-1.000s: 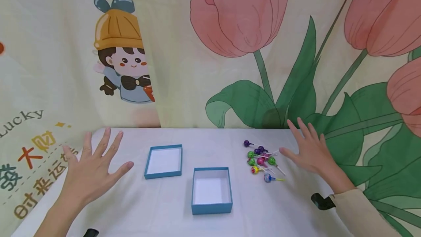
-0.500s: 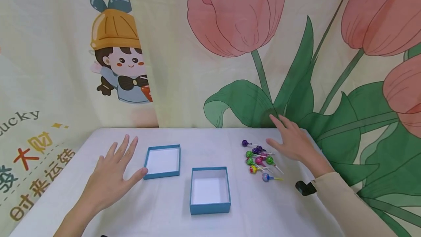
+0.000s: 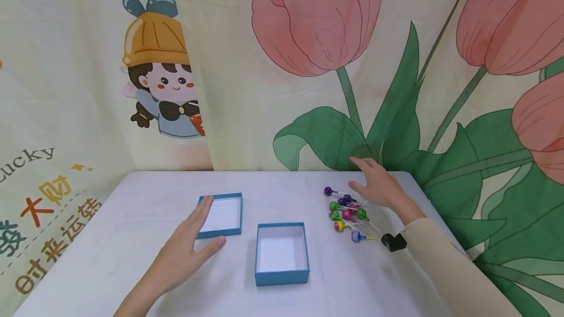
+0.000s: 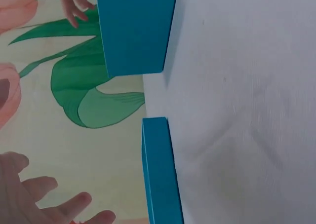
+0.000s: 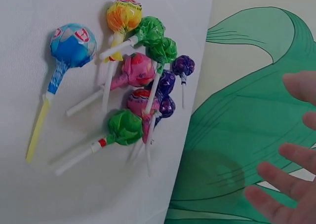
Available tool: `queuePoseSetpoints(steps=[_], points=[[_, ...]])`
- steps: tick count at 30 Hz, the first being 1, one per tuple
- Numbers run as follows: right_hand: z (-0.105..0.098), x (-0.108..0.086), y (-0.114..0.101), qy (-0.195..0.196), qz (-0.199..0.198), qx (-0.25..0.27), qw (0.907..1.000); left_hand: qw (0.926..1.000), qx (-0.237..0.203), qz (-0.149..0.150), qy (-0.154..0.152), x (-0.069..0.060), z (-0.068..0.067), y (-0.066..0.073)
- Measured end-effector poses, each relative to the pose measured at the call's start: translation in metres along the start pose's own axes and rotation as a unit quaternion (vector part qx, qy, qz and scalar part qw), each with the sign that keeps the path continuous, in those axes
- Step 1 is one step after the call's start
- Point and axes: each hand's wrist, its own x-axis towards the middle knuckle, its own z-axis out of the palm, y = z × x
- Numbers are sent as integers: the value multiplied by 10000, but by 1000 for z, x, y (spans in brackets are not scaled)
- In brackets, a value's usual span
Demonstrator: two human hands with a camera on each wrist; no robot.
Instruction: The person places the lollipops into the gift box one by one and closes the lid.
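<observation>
My left hand (image 3: pixel 182 251) hovers in front of the shallow blue box lid (image 3: pixel 220 233), covering its left edge in the head view; its fingers are extended and hold nothing. To the right of the lid stands a deeper blue box (image 3: pixel 282 278) with a white inside, uncovered and with nothing in it. My right hand (image 3: pixel 381 187) is in the air just right of a loose pile of lollipops (image 3: pixel 347 214), fingers spread and holding nothing. The right wrist view shows a blue lollipop (image 5: pixel 73 45) apart from the yellow, green, pink and purple ones.
A white cloth covers the table (image 3: pixel 145 209). Behind it hangs a curtain (image 3: pixel 238 87) printed with tulips and a cartoon figure. A black device (image 3: pixel 393 242) sits at my right wrist beside the sleeve (image 3: pixel 440 258).
My left hand has moved right to the box lid, its fingers now closer together. My right hand has moved left toward the lollipops. The box, lid and lollipops stay in place.
</observation>
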Motion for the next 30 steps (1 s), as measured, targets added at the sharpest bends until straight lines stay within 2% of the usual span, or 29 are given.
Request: queuePoseSetpoints(steps=[6, 9, 15, 25, 30], points=[[13, 11, -3, -222, -26, 271, 9994, 9957, -920, 106, -33, -1, 21, 7], [20, 17, -5, -264, -35, 341, 9991, 9894, -1435, 34, -207, -1, 32, 12], [33, 24, -7, -337, -124, 438, 9984, 9734, -2196, -259, -593, 1, 49, 22], [57, 35, -1, -627, -21, 715, 9955, 9509, -2916, -471, -925, 3, 69, 32], [67, 40, 0, -663, -68, 645, 9957, 9457, -3017, -576, -1059, 0, 73, 32]])
